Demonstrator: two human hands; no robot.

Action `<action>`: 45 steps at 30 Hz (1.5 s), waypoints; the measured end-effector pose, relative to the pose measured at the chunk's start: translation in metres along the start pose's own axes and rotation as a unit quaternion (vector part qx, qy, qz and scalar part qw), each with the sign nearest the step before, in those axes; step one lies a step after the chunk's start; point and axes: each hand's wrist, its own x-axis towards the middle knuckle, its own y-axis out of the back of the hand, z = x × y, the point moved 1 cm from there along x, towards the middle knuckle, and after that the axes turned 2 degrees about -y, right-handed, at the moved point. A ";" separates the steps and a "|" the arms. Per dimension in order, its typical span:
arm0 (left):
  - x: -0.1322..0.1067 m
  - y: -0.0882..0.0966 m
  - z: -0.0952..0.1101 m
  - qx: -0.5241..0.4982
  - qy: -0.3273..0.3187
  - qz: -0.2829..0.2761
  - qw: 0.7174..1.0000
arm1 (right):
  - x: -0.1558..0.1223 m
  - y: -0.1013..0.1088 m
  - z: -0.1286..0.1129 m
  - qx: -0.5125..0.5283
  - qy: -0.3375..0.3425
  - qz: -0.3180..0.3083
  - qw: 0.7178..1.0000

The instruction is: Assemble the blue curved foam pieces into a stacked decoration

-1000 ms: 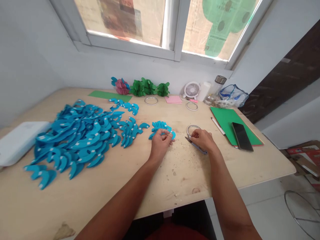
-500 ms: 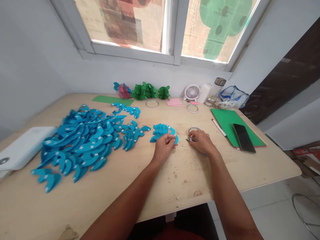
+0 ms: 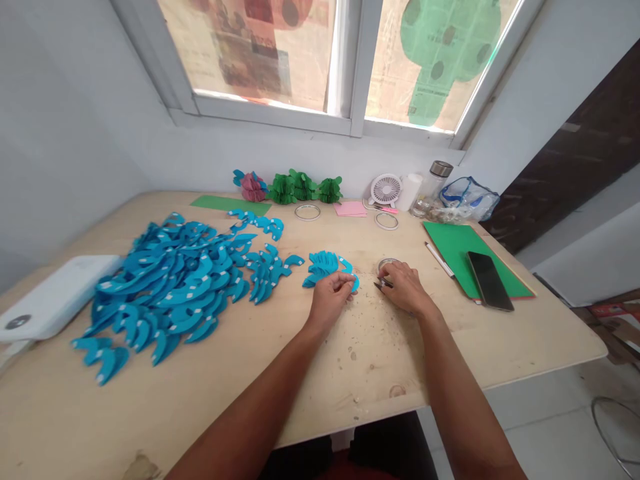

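Observation:
My left hand [image 3: 331, 298] pinches the edge of a curved blue paper piece [image 3: 356, 284] that carries small white squares. Just behind it lies a pleated blue paper stack [image 3: 323, 262]. My right hand [image 3: 407, 287] is closed around what looks like a pair of scissors [image 3: 383, 283]; only the dark pointed tips show, directed left toward the blue piece, and the palm hides the rest. A roll of tape [image 3: 387, 261] lies right behind the right fingers, partly covered. To the left spreads a large heap of blue paper pieces [image 3: 185, 280].
A white device [image 3: 55, 293] sits at far left. Green paper figures [image 3: 303, 187], tape rings [image 3: 307, 213], pink paper [image 3: 350, 209], a small fan [image 3: 386, 190] and a bottle [image 3: 437, 177] line the back. A phone [image 3: 490, 280] rests on green sheets [image 3: 450, 247] beside a pen [image 3: 440, 260].
The whole view has shifted slightly. Both hands stay in nearly the same places, the left still pinching the blue piece and the right still holding the pointed tool.

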 end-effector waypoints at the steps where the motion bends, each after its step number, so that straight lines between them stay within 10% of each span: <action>1: 0.000 0.000 0.000 -0.002 0.001 0.000 1.000 | 0.000 0.001 -0.001 0.000 0.005 0.003 1.000; 10: 0.001 0.001 -0.002 -0.007 -0.001 0.003 1.000 | 0.001 0.000 0.001 0.164 0.004 -0.012 0.986; 18: -0.002 -0.002 0.001 -0.007 -0.021 -0.028 0.999 | -0.001 0.007 -0.015 0.543 -0.001 -0.039 0.839; 26: -0.008 -0.006 0.008 -0.037 -0.005 -0.061 0.997 | -0.001 0.002 -0.025 0.603 0.004 -0.058 0.796; 35: -0.008 -0.006 0.009 -0.037 -0.002 -0.040 0.999 | -0.001 0.001 -0.030 0.583 0.017 -0.017 0.812; 45: -0.004 -0.003 0.003 -0.035 -0.019 0.016 0.999 | -0.006 0.011 -0.040 0.296 0.119 0.172 0.932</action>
